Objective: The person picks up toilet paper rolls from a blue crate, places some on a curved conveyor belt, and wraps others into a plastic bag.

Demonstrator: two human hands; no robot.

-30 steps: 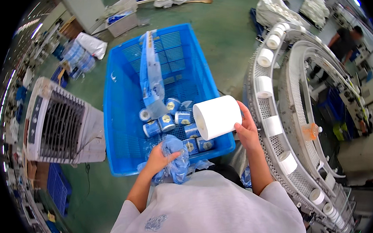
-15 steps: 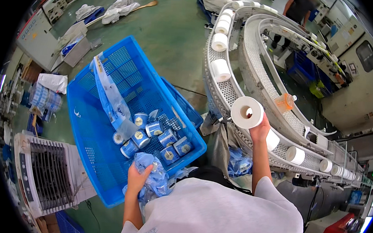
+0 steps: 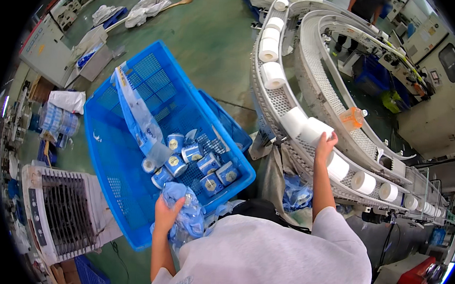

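Observation:
A bare white toilet roll (image 3: 313, 129) is in my right hand (image 3: 327, 146), whose fingers close round its near end. It lies low over the curved conveyor (image 3: 286, 110), close beside another white roll (image 3: 294, 120). My left hand (image 3: 167, 215) is closed on crumpled blue plastic film (image 3: 184, 204) at the near edge of a large blue crate (image 3: 208, 112). Inside that crate are several blue-wrapped toilet rolls (image 3: 175, 165) and a long strip of printed blue film (image 3: 135, 105).
More white rolls (image 3: 363, 182) ride the conveyor on both sides. An orange-tinted bottle (image 3: 353, 118) stands by the inner track. A grey air cooler (image 3: 67, 213) is left of the crate. Another person (image 3: 366, 7) stands beyond the conveyor. Blue film (image 3: 297, 194) lies below the track.
My right hand has lowered the toilet roll onto or just above the conveyor and tipped it from end-up to its side. My left hand still grips the film.

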